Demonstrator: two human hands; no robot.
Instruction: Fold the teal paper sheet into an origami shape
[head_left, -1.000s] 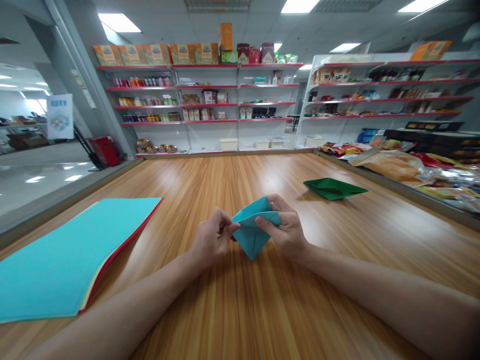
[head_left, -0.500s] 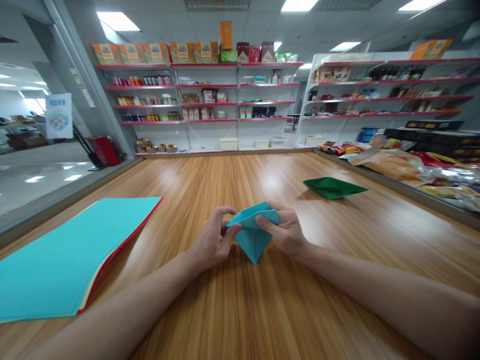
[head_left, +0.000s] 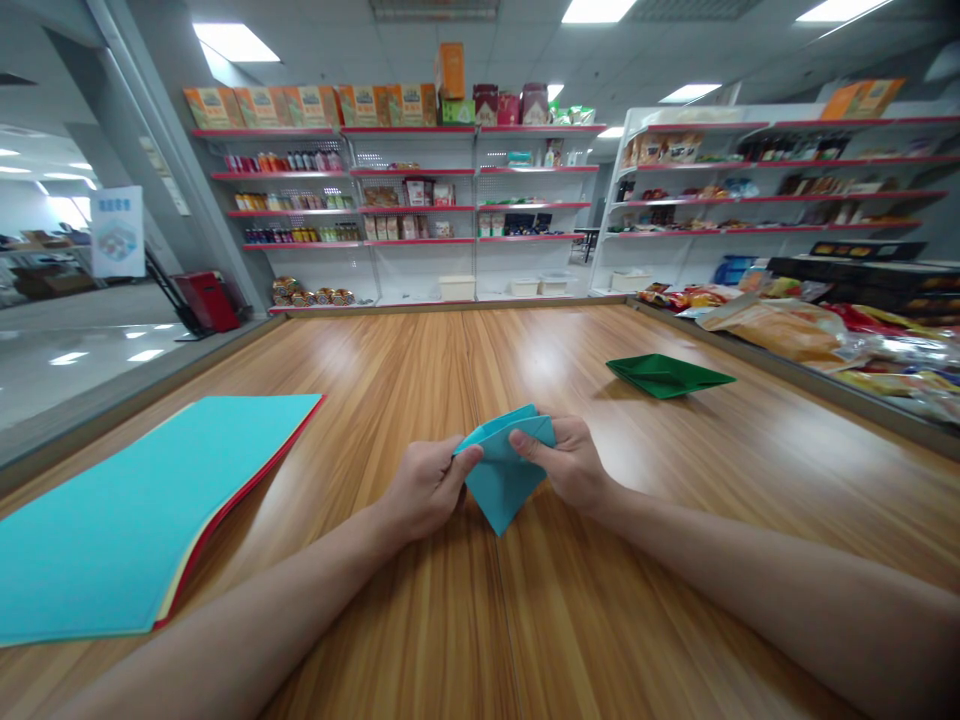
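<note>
A folded piece of blue paper (head_left: 504, 485) is held up over the table between my two hands, its pointed corner hanging down and its top edges slightly parted. My left hand (head_left: 431, 487) pinches its left corner, thumb in front and fingers behind. On the right side, my right hand (head_left: 571, 465) grips the paper with the thumb pressed on the front face; its other fingers are mostly hidden behind. A folded green paper boat (head_left: 667, 377) rests on the table beyond my right hand.
A stack of coloured paper sheets (head_left: 165, 500), blue on top, lies at the left of the wooden table (head_left: 420, 640). Packaged snacks (head_left: 795, 330) and dark boxes (head_left: 870, 280) line the right side. Stocked shelves (head_left: 412, 207) stand beyond the far edge.
My left fingers, raised and loose before, have closed behind the paper's left corner. The paper's lower point has swung slightly left and down. My right hand keeps its hold.
</note>
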